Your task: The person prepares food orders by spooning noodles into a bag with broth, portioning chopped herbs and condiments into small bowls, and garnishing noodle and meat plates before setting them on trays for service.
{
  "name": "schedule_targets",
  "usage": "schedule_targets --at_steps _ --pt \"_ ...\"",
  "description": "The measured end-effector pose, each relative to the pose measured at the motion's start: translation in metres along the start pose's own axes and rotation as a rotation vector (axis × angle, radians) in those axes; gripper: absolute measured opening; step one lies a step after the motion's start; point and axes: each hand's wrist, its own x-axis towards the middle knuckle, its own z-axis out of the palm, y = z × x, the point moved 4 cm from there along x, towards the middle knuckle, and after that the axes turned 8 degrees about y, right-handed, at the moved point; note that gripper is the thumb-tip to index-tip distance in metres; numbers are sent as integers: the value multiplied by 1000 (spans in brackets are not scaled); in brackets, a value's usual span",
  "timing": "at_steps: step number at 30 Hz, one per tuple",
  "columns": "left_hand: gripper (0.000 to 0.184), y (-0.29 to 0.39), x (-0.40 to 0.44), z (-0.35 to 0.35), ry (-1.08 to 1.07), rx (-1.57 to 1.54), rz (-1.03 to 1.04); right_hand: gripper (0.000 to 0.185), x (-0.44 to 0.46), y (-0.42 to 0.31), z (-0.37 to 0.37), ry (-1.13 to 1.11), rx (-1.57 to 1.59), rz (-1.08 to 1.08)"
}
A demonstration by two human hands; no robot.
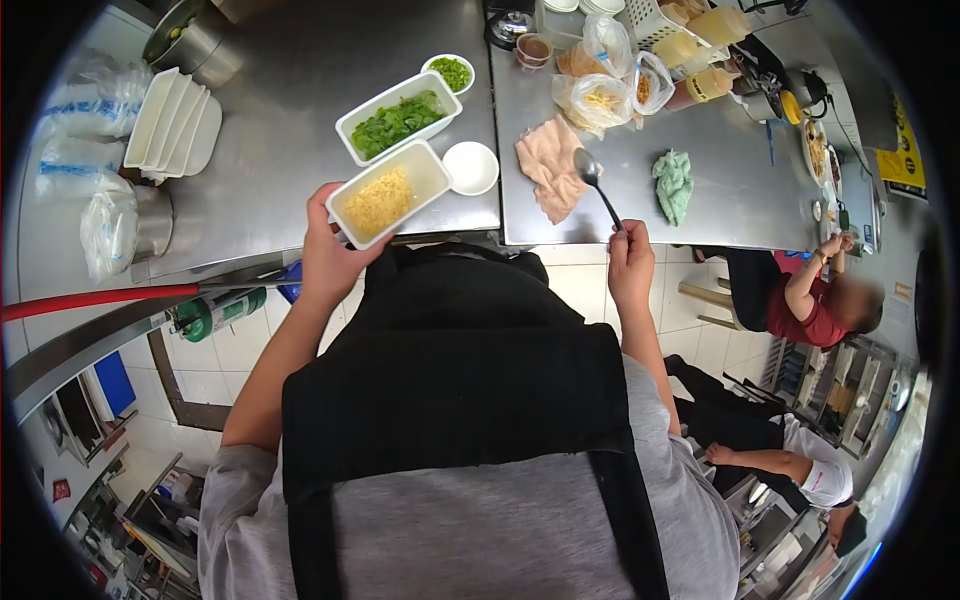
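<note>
- L hand [335, 245] grips rect. white tub [432, 172] w/ chopped yellow bits [380, 200], tilted at counter's [290, 130] near edge.
- R hand [630, 258] closed on handle of metal spoon [588, 170]; bowl end by pink cloth [545, 165].
- Tub w/ green leaves [396, 123] just beyond yellow bits; round white dish [470, 168] just R.
- Green cloth [674, 187] R of spoon, on counter.

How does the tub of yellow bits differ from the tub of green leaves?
The bits tub holds pale yellow pieces; the leaf tub, green leaves. The left hand grips the bits tub, while no hand touches the leaf tub. The bits tub is nearer the black apron than the leaf tub. Both are white and rectangular.
</note>
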Motion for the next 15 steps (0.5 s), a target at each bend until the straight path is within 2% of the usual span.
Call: schedule_targets --at_steps 1,4,7,9,10,11,12,13,15 --pt "76 4 -1 0 -2 8 4 13 -2 -6 -1 23 -86 -73" --pt "76 17 -3 1 -19 48 81 13 -8 -5 4 -64 -112 -4" --pt "77 28 -4 4 -13 143 202 19 -19 -49 13 -84 13 -91" --pt "78 30 -4 6 -24 129 247 28 -29 -92 34 -291 77 -159" --pt "78 33 -5 7 -21 130 274 26 -33 -114 45 -469 5 -157" --pt "79 35 -5 8 -20 129 302 23 -36 -136 57 -439 13 -387" --pt "79 37 -5 10 -36 135 312 29 -38 -148 71 -442 35 -442" --pt "78 39 -5 11 -32 127 357 29 -35 -151 80 -429 41 -431" --pt "78 45 -6 12 -39 121 411 30 -25 -155 93 -382 -49 -542"
